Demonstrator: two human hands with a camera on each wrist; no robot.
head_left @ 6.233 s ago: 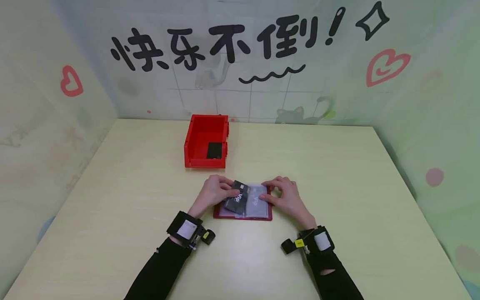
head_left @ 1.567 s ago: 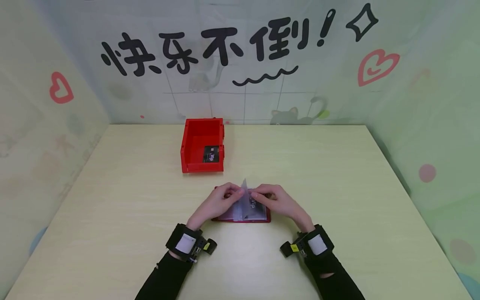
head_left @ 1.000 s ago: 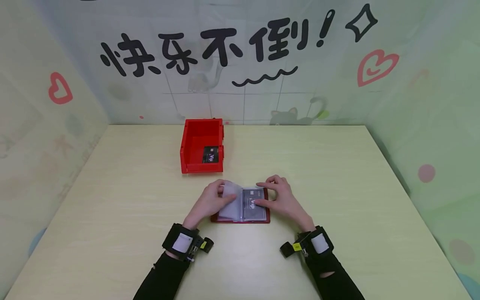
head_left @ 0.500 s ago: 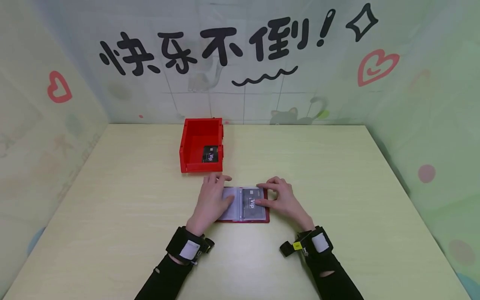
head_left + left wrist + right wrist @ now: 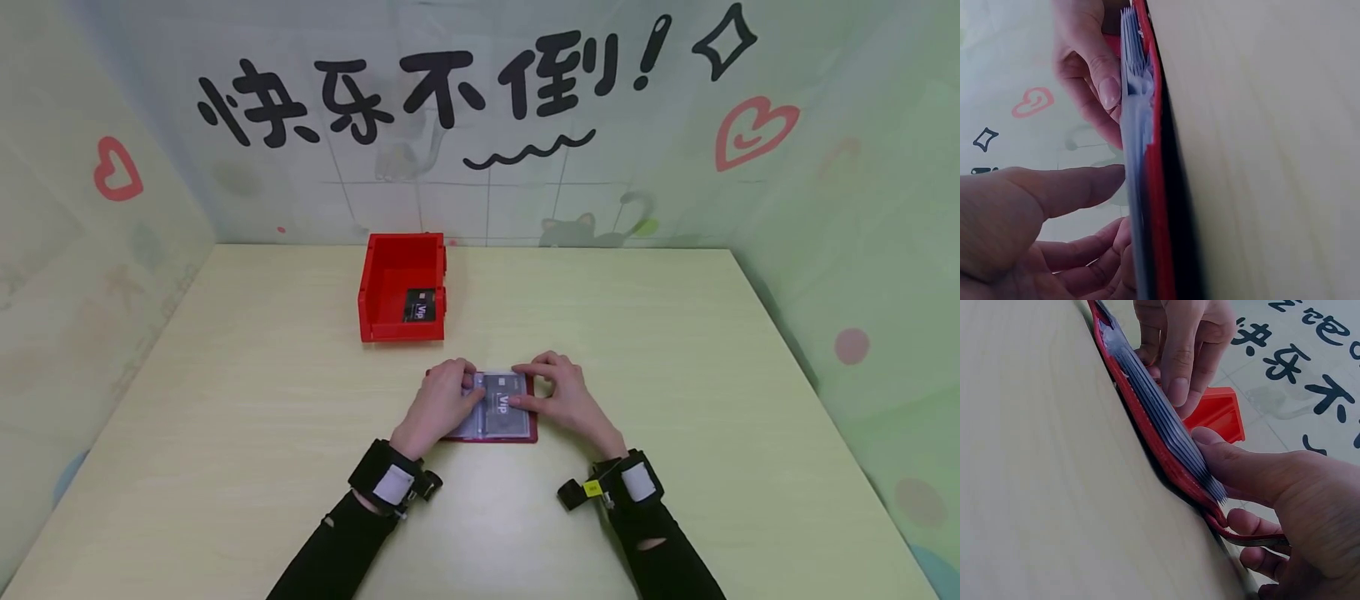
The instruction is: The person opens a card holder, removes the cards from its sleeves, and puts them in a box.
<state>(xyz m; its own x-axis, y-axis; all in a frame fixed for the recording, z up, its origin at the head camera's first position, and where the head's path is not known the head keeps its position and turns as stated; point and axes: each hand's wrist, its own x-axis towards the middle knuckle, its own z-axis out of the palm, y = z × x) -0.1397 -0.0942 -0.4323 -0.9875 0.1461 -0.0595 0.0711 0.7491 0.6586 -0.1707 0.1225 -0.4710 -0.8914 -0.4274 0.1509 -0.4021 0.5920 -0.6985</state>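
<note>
I see the person's right hand [image 5: 566, 402] pinching the right side of a small booklet of clear plastic card pockets in a red cover [image 5: 477, 423], thumb on the front pocket and fingers at the cover's edge. The left hand [image 5: 441, 404] lies over the booklet's left half, thumb touching a pocket near the fold; I cannot tell whether its fingers pinch anything. The booklet lies open near the middle of the pale wooden tabletop [image 5: 637, 317], with a dark rectangular card marked "Vip" [image 5: 498, 414] in its right pocket. Beyond, far and slightly left, I note a red plastic open-topped bin [image 5: 401, 332], a second dark "Vip" card [image 5: 420, 305] in its near right corner. Both forearms, in black sleeves, carry black wrist straps. A pale printed backdrop [image 5: 487, 200] with black Chinese lettering and red hearts stands behind.
</note>
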